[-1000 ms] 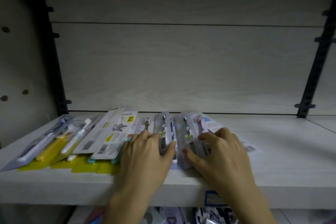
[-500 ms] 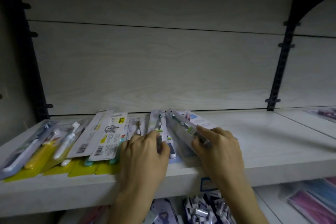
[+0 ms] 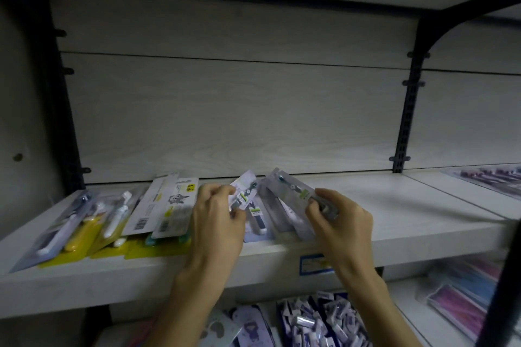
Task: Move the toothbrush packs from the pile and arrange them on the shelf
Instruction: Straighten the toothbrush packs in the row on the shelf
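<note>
A row of toothbrush packs lies on the pale wooden shelf [image 3: 394, 214]. At its left are clear packs with white and yellow brushes [image 3: 81, 222], then packs lying back side up with barcodes [image 3: 166, 205]. My left hand [image 3: 218, 220] pinches a clear pack [image 3: 244, 194] and tilts its top upward. My right hand [image 3: 341, 220] grips another clear pack [image 3: 293, 191], lifted at an angle off the shelf. Between the hands a further pack with a dark brush [image 3: 258, 221] lies flat.
The right half of the shelf is bare board. A black bracket upright [image 3: 406, 110] divides it from the neighbouring shelf, where purple packs [image 3: 490, 177] lie. Below are loose small packets [image 3: 318, 321] and pink packs [image 3: 462, 293]. A price label [image 3: 313, 263] sits on the shelf edge.
Both hands went from pressing flat on the packs to gripping one each and tilting them up. The view has shifted right and upward.
</note>
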Tool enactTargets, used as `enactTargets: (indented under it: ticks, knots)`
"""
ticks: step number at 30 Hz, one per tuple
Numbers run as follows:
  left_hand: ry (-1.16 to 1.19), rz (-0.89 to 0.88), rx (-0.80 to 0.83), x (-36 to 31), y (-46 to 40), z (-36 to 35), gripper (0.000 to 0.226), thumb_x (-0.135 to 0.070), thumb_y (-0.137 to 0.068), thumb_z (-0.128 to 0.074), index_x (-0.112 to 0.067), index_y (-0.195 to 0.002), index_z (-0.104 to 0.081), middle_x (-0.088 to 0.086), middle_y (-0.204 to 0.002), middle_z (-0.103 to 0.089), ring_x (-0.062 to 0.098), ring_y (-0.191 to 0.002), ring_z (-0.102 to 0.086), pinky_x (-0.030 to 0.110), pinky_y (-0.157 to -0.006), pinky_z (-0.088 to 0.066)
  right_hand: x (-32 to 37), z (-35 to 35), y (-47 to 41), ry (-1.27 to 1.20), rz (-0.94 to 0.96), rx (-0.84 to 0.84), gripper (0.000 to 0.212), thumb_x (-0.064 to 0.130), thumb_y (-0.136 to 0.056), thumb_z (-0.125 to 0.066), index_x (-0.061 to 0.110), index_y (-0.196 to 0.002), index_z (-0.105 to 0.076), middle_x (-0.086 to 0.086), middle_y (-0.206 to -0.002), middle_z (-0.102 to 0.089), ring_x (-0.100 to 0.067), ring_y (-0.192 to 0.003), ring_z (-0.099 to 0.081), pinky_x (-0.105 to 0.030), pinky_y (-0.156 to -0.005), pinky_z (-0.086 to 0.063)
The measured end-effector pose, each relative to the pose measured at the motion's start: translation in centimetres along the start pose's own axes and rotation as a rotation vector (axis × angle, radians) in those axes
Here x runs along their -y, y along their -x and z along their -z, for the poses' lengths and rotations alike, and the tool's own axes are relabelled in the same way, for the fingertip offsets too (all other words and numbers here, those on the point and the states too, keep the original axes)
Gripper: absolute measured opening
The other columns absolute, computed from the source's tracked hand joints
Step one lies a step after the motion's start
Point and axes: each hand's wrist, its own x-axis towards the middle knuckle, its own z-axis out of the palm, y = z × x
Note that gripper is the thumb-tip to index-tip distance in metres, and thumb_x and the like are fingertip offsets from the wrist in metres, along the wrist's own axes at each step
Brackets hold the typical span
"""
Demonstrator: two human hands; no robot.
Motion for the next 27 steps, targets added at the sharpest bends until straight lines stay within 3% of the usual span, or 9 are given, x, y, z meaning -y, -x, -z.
enactTargets:
  ticks: [3,5,7,10,13,18,21,23,27]
  knots:
    - [0.013,0.075,0.029,-0.1,0.5,0.9,0.039,-0.010,-0.084,-0.061,-0.009,-0.123,-0.060,0.013,-0.122,-0.058,0.028,-0.106,-0.054,0.027,-0.083,-0.037,0.7,1.1,0.6,-0.065,-0.066,-0.026,0.010,0.011,-0.080,-0.068,0.003,-0.086,-0.070,-0.010,-0.076,-0.071,-0.028,-0.069,-0.064,-0.050,-0.067,-0.055]
    - [0.045,0.103,0.033,-0.2,1.1,1.5,0.036,-0.012,-0.083,-0.062,-0.009,-0.119,-0.062,0.014,-0.113,-0.066,0.032,-0.097,-0.057,0.034,-0.076,-0.045,1.2,1.7,1.0,-0.108,-0.124,-0.026,0.016,0.012,-0.081,-0.068,0.008,-0.095,-0.073,0.004,-0.074,-0.068,-0.017,-0.067,-0.061,-0.046,-0.070,-0.057]
    - [0.076,0.102,0.021,-0.2,1.9,2.2,0.035,-0.011,-0.082,-0.063,-0.011,-0.117,-0.063,0.011,-0.108,-0.068,0.024,-0.084,-0.056,0.028,-0.065,-0.041,1.6,2.3,1.7,-0.154,-0.180,-0.022,0.027,0.015,-0.083,-0.067,0.011,-0.109,-0.071,0.013,-0.081,-0.064,-0.009,-0.073,-0.060,-0.042,-0.074,-0.059]
    - [0.166,0.073,-0.020,0.0,3.3,3.5,0.036,-0.007,-0.080,-0.065,-0.016,-0.115,-0.065,0.004,-0.103,-0.069,0.015,-0.077,-0.050,0.019,-0.055,-0.036,2.0,3.1,2.9,-0.211,-0.249,-0.030,0.036,0.020,-0.085,-0.066,0.017,-0.121,-0.065,0.005,-0.100,-0.069,-0.010,-0.086,-0.063,-0.041,-0.080,-0.058]
    - [0.306,0.090,-0.043,0.4,4.7,4.8,0.040,-0.003,-0.078,-0.067,-0.016,-0.116,-0.064,-0.002,-0.098,-0.067,0.015,-0.076,-0.056,0.016,-0.053,-0.038,2.7,4.0,4.2,-0.290,-0.318,-0.030,0.026,0.018,-0.086,-0.067,0.017,-0.111,-0.069,0.023,-0.087,-0.063,-0.005,-0.080,-0.063,-0.044,-0.080,-0.058]
    - [0.519,0.168,0.015,0.8,7.4,6.6,0.036,0.000,-0.075,-0.068,-0.024,-0.102,-0.066,-0.010,-0.085,-0.067,0.009,-0.074,-0.063,0.030,-0.056,-0.052,3.0,5.4,6.6,-0.503,-0.558,0.009,0.041,0.017,-0.084,-0.071,0.012,-0.124,-0.062,0.001,-0.098,-0.067,-0.017,-0.091,-0.064,-0.040,-0.089,-0.054]
    - [0.611,0.199,0.119,0.8,9.2,6.7,0.035,0.001,-0.076,-0.069,-0.027,-0.097,-0.065,-0.016,-0.079,-0.067,0.003,-0.067,-0.064,0.020,-0.052,-0.049,3.1,6.5,8.4,-0.599,-0.669,0.048,0.026,0.013,-0.084,-0.070,0.015,-0.110,-0.067,-0.004,-0.094,-0.067,-0.020,-0.086,-0.063,-0.036,-0.079,-0.053]
    - [0.683,0.234,0.195,0.7,10.2,6.3,0.034,0.003,-0.076,-0.069,-0.027,-0.092,-0.064,-0.014,-0.081,-0.068,0.002,-0.066,-0.065,0.018,-0.053,-0.051,3.2,7.4,9.4,-0.634,-0.711,0.103,0.014,0.013,-0.084,-0.069,0.021,-0.095,-0.067,-0.006,-0.097,-0.068,-0.022,-0.090,-0.064,-0.037,-0.081,-0.054]
    - [0.780,0.263,0.294,-0.2,11.6,5.0,0.032,0.005,-0.075,-0.070,-0.023,-0.090,-0.065,-0.005,-0.085,-0.069,0.006,-0.071,-0.064,0.014,-0.052,-0.049,2.8,9.5,10.4,-0.658,-0.767,0.157,0.019,0.014,-0.081,-0.070,0.015,-0.099,-0.065,-0.010,-0.100,-0.069,-0.026,-0.092,-0.067,-0.042,-0.084,-0.056]
